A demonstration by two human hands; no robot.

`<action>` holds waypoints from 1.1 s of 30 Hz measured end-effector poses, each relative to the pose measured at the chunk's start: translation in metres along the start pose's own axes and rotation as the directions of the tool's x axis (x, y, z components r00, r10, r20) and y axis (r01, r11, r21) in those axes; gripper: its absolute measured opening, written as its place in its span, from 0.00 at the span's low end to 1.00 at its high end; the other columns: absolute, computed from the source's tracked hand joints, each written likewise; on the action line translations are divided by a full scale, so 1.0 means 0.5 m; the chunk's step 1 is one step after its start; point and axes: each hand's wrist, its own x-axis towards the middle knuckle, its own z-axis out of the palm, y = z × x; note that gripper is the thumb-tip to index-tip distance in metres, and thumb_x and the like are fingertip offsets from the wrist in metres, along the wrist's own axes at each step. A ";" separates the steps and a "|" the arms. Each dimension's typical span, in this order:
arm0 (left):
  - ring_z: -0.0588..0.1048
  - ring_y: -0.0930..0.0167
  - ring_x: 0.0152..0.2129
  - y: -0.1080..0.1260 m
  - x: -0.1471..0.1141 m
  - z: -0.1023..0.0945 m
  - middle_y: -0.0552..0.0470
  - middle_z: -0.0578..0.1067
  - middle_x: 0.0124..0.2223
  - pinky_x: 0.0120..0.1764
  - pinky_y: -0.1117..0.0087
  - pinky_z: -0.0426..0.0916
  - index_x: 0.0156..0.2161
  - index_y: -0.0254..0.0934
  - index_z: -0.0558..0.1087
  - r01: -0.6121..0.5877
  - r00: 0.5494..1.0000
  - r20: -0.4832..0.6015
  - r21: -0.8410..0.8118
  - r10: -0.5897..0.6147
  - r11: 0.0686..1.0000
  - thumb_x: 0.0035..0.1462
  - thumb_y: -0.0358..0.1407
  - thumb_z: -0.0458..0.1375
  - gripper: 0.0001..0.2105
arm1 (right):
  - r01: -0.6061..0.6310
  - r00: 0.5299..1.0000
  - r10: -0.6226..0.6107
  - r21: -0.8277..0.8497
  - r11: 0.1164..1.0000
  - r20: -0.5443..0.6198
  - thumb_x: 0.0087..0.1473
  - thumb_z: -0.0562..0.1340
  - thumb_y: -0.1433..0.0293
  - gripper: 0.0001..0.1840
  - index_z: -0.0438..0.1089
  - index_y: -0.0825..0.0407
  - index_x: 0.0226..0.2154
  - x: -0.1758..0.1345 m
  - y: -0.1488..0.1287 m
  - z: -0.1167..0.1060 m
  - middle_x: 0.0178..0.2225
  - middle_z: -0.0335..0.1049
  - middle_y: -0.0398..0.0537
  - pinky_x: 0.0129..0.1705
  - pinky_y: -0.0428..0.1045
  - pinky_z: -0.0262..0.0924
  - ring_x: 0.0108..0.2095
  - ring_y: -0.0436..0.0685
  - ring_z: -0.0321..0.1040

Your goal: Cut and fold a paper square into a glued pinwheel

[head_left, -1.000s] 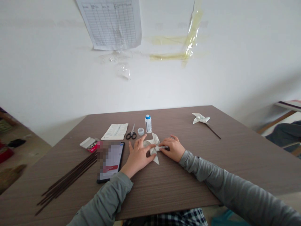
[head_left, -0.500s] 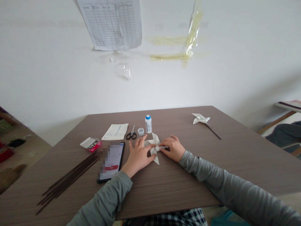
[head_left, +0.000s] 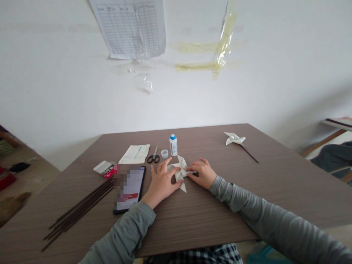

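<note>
A folded paper pinwheel (head_left: 182, 163) with printed text lies on the table between my hands, its points fanned out. My left hand (head_left: 162, 183) grips its left side between thumb and index finger, the other fingers spread out. From the right, my right hand (head_left: 202, 173) pinches another blade near the centre, its fingers curled together. Just beyond the pinwheel stands a white glue bottle (head_left: 173, 146) with a blue cap. Next to the bottle is a small clear cup (head_left: 164, 153).
Black-handled scissors (head_left: 153, 157), folded printed paper (head_left: 134, 154), a small open red-and-white box (head_left: 105, 168), a phone (head_left: 132, 187) and several dark sticks (head_left: 79, 205) lie to the left. A finished-looking pinwheel on a stick (head_left: 234, 138) rests at the back right. A wall stands behind the table.
My left thumb and index finger have shifted very slightly at the pinwheel's centre, showing a bit more of it. My right hand stays in place.
</note>
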 end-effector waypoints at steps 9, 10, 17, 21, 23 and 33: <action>0.69 0.35 0.88 0.005 -0.002 -0.003 0.40 0.72 0.91 0.85 0.07 0.53 0.65 0.55 0.95 -0.013 1.000 -0.005 0.013 0.013 1.000 0.74 0.40 0.81 0.17 | -0.025 1.000 0.025 -0.004 1.000 0.016 0.77 0.78 0.66 0.08 0.95 0.42 0.54 0.001 -0.004 -0.001 0.53 0.96 0.53 0.84 0.79 0.65 0.56 0.70 0.93; 0.70 0.36 0.88 0.005 -0.002 -0.004 0.41 0.72 0.91 0.85 0.07 0.53 0.64 0.55 0.95 -0.013 1.000 -0.009 0.019 0.014 1.000 0.74 0.40 0.81 0.17 | -0.026 1.000 0.026 -0.005 1.000 0.016 0.77 0.78 0.66 0.08 0.95 0.42 0.53 0.002 -0.003 0.000 0.52 0.96 0.53 0.84 0.78 0.66 0.56 0.70 0.93; 0.70 0.35 0.87 0.003 -0.003 -0.003 0.41 0.73 0.91 0.85 0.07 0.54 0.65 0.57 0.95 -0.019 1.000 -0.018 0.027 0.019 0.999 0.75 0.40 0.80 0.18 | -0.013 1.000 0.013 -0.003 1.000 -0.003 0.77 0.77 0.66 0.08 0.95 0.40 0.53 0.001 0.001 0.004 0.51 0.96 0.51 0.82 0.75 0.66 0.55 0.68 0.92; 0.70 0.33 0.87 0.003 -0.002 0.000 0.38 0.72 0.91 0.84 0.06 0.53 0.64 0.53 0.95 -0.025 0.999 -0.033 0.000 0.025 1.000 0.73 0.39 0.81 0.17 | -0.004 1.000 0.004 -0.008 1.000 0.001 0.77 0.77 0.65 0.07 0.95 0.40 0.53 0.000 0.003 0.003 0.51 0.96 0.51 0.82 0.74 0.66 0.55 0.67 0.91; 0.70 0.33 0.87 0.002 -0.001 0.002 0.37 0.72 0.91 0.85 0.06 0.53 0.63 0.51 0.95 -0.030 0.999 -0.042 -0.011 0.030 0.999 0.73 0.38 0.82 0.16 | 0.005 1.000 -0.005 -0.012 1.000 -0.006 0.77 0.77 0.66 0.07 0.94 0.40 0.52 0.001 0.004 0.003 0.51 0.96 0.50 0.82 0.74 0.67 0.55 0.67 0.92; 0.67 0.34 0.89 0.002 0.001 0.003 0.40 0.67 0.93 0.85 0.08 0.53 0.71 0.56 0.92 -0.008 1.000 -0.004 0.013 0.008 1.000 0.75 0.41 0.80 0.23 | -0.017 1.000 0.017 -0.008 1.000 0.007 0.77 0.78 0.66 0.07 0.95 0.39 0.53 0.002 -0.001 -0.001 0.51 0.96 0.51 0.83 0.77 0.66 0.55 0.68 0.92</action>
